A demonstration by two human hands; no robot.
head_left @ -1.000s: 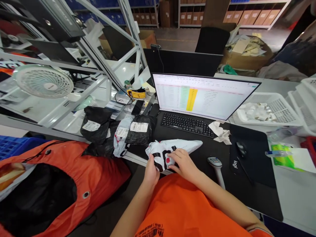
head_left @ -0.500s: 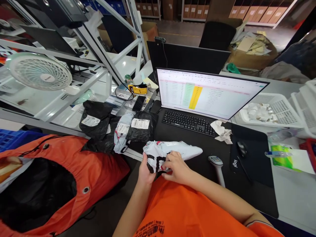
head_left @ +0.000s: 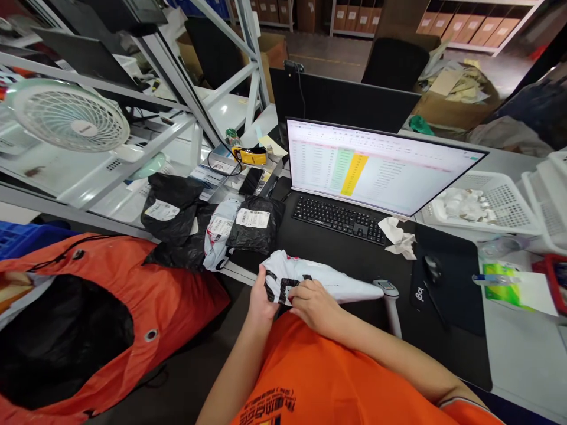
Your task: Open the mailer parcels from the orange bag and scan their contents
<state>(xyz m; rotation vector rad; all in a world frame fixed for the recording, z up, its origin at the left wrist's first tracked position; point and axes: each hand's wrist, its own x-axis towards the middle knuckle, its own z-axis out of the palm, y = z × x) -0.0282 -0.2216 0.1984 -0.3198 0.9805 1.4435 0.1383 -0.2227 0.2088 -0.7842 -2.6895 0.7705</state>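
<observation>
A white plastic mailing bag (head_left: 341,280) with black print is held in front of my body, over the desk's near edge. My left hand (head_left: 262,298) grips its left end, thumb on the near face. The fingers of my right hand (head_left: 315,302) are bent and pressed on the bag's printed part. The bag's narrow end points right and reaches the barcode scanner (head_left: 390,298). Left of it lie a black parcel (head_left: 254,227) with a white label, a white parcel (head_left: 218,230) and another black parcel (head_left: 170,206).
A monitor (head_left: 376,165) stands behind a keyboard (head_left: 339,219). Crumpled paper (head_left: 397,237) and a mouse (head_left: 432,269) lie to the right, before a white basket (head_left: 509,200). An open orange sack (head_left: 177,307) sits at lower left, a fan (head_left: 71,115) above it.
The mailing bag has swung so that its narrow end lies further right and lower, by the scanner. Both hands keep their hold, and the head view has shifted slightly.
</observation>
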